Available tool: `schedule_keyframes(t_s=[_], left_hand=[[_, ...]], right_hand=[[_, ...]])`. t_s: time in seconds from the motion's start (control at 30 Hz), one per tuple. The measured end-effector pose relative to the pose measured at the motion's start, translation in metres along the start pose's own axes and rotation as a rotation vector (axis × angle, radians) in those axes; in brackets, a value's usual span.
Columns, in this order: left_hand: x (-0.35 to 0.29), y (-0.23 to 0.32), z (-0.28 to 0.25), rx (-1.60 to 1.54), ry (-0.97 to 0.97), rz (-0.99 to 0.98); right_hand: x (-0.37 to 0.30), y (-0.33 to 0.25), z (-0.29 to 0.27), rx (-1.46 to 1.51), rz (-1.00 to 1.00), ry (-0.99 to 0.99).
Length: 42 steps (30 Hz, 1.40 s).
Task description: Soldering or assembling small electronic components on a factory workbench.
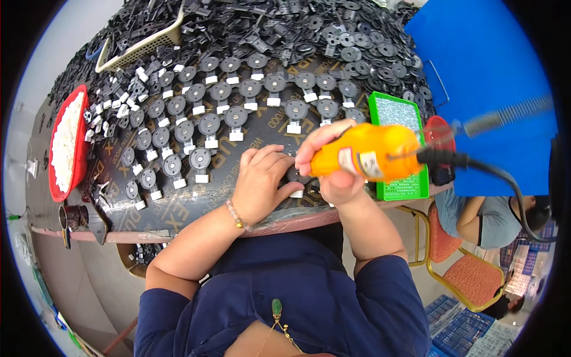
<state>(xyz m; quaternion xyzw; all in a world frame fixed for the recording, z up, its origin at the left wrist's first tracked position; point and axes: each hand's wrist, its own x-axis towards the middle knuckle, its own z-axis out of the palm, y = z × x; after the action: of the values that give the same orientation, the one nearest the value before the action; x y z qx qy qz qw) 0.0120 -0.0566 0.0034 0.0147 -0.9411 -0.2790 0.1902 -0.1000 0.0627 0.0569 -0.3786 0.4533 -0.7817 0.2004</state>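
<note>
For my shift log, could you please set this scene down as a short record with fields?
Left hand: curved beside a black disc part; contact unclear
Right hand: gripping an orange corded power tool
Middle: black discs with white ends, in rows
Left side: red tray of white pieces
Right side: green tray of small pieces
Far side: heaped black parts, beige basket

Black disc (pixel 295 177), partly hidden
</note>
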Motion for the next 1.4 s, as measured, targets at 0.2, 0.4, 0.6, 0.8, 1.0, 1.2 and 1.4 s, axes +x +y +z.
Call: schedule_keyframes(t_s=[0.2, 0.4, 0.6, 0.8, 1.0, 1.2, 1.4], left_hand=[[0.0, 0.004, -0.005, 0.046, -0.027, 0.018], [0.002, 0.009, 0.002, 0.073, -0.003, 0.006], [0.003, 0.009, 0.005, 0.094, -0.019, 0.003], [0.005, 0.01, 0.006, 0.104, -0.026, -0.001], [0.004, 0.008, 0.005, 0.105, -0.014, 0.012], [0.004, 0.008, 0.004, 0.094, -0.015, 0.03], [0.004, 0.007, 0.003, 0.059, -0.012, 0.032]], right_hand=[[-0.003, -0.024, -0.045, 0.094, -0.087, -0.045], [-0.002, -0.07, -0.127, -0.337, -0.256, 0.28], [-0.005, -0.048, -0.156, -0.347, -0.213, 0.292], [-0.007, -0.045, -0.159, -0.331, -0.234, 0.304], [-0.008, -0.046, -0.157, -0.345, -0.206, 0.314], [-0.016, -0.075, -0.143, -0.291, -0.267, 0.308], [-0.018, -0.066, -0.066, -0.068, -0.392, 0.031]])
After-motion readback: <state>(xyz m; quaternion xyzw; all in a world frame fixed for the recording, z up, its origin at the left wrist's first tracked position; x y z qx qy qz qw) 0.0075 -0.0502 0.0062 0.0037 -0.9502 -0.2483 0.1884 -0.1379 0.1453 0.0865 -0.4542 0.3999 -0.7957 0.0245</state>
